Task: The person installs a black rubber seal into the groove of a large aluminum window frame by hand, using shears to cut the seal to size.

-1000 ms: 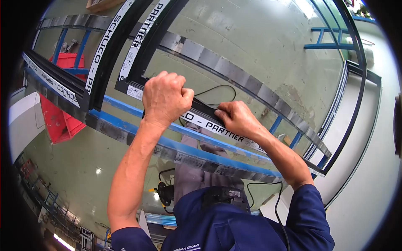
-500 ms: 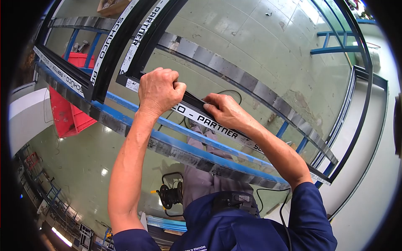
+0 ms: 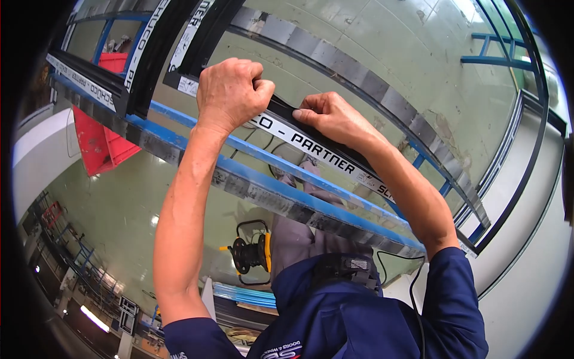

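Note:
A black window or door frame [image 3: 353,154] lies across the stands, its near bar covered with white tape lettered PARTNER. My left hand [image 3: 230,96] is closed in a fist on this bar, close to the frame's inner corner. Anything inside that fist is hidden. Farther right along the same bar, my right hand [image 3: 336,119] is closed, thumb against bent fingers, on a thin black gasket strip [image 3: 284,106]. The strip shows between my two hands, slightly raised along the bar's inner edge.
Blue trestles [image 3: 281,200] with grey padded tops carry the frame. A red bin [image 3: 101,143] stands at the left. Below, near my legs, are a cable reel [image 3: 250,254] and blue-wrapped profiles [image 3: 245,293]. A white panel [image 3: 514,227] is at the right.
The view has shifted, so the frame and both hands sit higher in it. Against the frame, my hands have hardly moved and both stay closed.

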A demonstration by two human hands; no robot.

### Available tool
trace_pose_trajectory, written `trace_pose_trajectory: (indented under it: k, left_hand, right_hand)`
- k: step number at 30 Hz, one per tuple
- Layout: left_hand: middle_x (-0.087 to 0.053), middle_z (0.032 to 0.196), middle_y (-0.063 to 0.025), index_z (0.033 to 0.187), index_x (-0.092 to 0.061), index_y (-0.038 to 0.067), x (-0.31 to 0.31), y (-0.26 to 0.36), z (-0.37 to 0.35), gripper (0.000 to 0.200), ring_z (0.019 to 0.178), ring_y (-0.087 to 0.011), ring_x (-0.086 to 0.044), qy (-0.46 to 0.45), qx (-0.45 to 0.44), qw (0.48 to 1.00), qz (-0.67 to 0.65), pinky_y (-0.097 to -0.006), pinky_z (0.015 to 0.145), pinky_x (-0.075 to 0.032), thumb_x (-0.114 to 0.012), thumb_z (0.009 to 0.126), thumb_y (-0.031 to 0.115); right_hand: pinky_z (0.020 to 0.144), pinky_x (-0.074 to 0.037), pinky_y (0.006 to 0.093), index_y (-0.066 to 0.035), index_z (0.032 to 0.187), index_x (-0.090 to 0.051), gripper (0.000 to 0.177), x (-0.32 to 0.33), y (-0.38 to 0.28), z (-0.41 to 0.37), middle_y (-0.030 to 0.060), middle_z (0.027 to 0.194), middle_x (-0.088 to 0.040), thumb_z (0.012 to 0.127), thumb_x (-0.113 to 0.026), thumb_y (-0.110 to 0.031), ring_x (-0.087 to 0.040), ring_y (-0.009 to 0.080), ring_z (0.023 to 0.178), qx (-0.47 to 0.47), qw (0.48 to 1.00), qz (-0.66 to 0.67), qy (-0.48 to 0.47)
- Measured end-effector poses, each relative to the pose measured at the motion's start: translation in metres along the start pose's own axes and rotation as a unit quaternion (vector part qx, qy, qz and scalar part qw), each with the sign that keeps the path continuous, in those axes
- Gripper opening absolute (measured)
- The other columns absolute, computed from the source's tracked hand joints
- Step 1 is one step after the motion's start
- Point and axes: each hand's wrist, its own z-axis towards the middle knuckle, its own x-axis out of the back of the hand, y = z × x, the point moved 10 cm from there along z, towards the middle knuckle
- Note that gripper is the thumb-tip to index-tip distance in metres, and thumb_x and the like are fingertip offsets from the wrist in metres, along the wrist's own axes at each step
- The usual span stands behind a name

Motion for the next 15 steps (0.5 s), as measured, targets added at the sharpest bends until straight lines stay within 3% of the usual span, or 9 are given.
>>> trace_pose_trajectory:
  k: [3,11,14,15]
  left_hand:
    - [-0.06,0.066,-0.0109,0.065,-0.059,0.004,0.001,0.002,0.002,0.016,0.065,-0.0313,-0.062,0.003,-0.012,1.0,-0.003,-0.0444,0.058,-0.049,-0.061,0.074,0.016]
    - [-0.06,0.066,-0.0117,0.066,-0.059,0.004,0.003,0.006,0.001,0.015,0.065,-0.0325,-0.062,0.009,-0.017,1.0,0.006,-0.0449,0.059,-0.049,-0.061,0.074,0.017]
    - [-0.061,0.067,-0.0128,0.066,-0.059,0.004,0.004,0.007,0.001,0.016,0.066,-0.0341,-0.062,0.011,-0.023,1.0,-0.002,-0.0458,0.06,-0.049,-0.061,0.075,0.018]
    - [-0.061,0.068,-0.0137,0.066,-0.058,0.004,0.006,0.008,0.002,0.017,0.067,-0.0349,-0.063,0.01,-0.025,1.0,-0.008,-0.0464,0.06,-0.049,-0.061,0.075,0.018]
  right_hand:
    - [0.083,-0.054,0.0405,0.005,0.116,-0.07,0.031,-0.001,-0.005,-0.006,0.0178,0.092,-0.075,0.1,-0.059,-0.02,-0.07,0.0221,0.087,0.077,0.997,0.019,0.017]
    - [0.084,-0.055,0.0463,0.007,0.11,-0.071,0.026,0.001,-0.01,-0.01,0.028,0.093,-0.073,0.095,-0.058,-0.01,-0.073,0.0389,0.089,0.097,0.991,-0.036,0.087]
    - [0.087,-0.055,0.0466,0.006,0.111,-0.07,0.026,0.001,-0.011,-0.01,0.0277,0.096,-0.073,0.098,-0.057,-0.011,-0.072,0.0396,0.093,0.112,0.989,-0.057,0.078]
    - [0.085,-0.054,0.0435,0.005,0.117,-0.068,0.028,-0.001,-0.009,-0.01,0.0232,0.096,-0.073,0.1,-0.057,-0.015,-0.071,0.031,0.089,0.117,0.989,-0.059,0.065]
